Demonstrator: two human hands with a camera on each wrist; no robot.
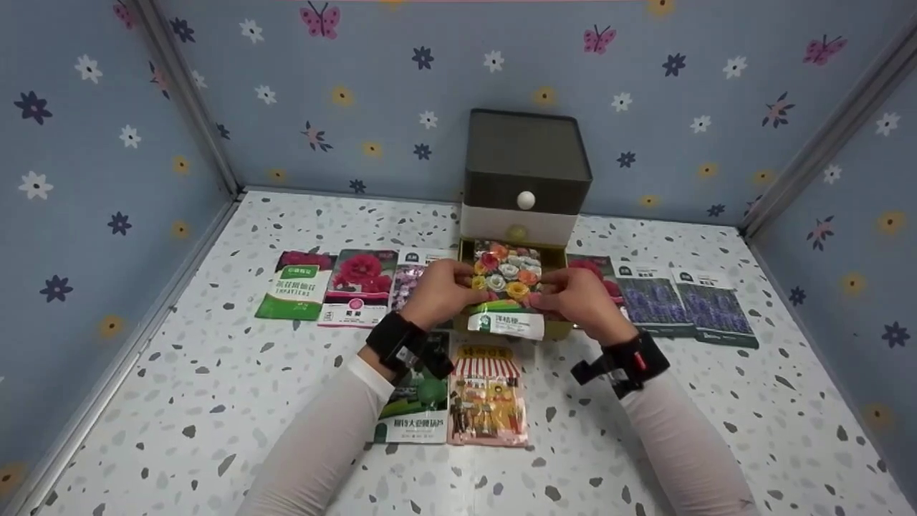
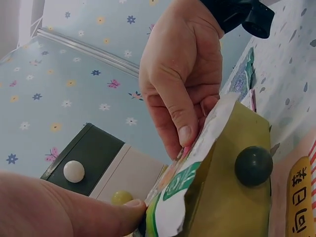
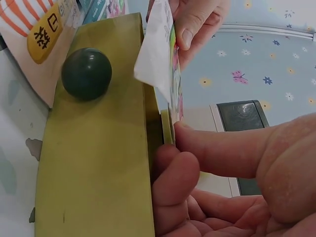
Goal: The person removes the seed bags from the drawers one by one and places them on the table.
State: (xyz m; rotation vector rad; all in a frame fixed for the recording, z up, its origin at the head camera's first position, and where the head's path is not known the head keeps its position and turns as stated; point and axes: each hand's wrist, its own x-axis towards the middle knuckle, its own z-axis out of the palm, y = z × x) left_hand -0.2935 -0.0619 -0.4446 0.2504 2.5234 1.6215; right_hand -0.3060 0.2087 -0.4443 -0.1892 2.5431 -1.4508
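Both hands pinch a flower seed packet [image 1: 507, 279] with roses-like orange, white and yellow blooms. My left hand [image 1: 438, 294] grips its left edge and my right hand [image 1: 584, 297] its right edge, thumbs on the front. The packet lies over the pulled-out olive bottom drawer [image 3: 98, 158] of a small cabinet. Its white lower end overhangs the drawer's front edge in the head view. A dark round knob [image 2: 254, 166] sticks out from the drawer front. In the right wrist view, the right fingers reach down behind the drawer's front wall, beside the packet.
The cabinet [image 1: 530, 154] has a dark upper drawer and a white middle one, both pushed in. Seed packets lie in a row on both sides, including a green-and-white one [image 1: 292, 290] and a lavender one [image 1: 716, 312]. A striped-awning packet [image 1: 488, 398] lies in front.
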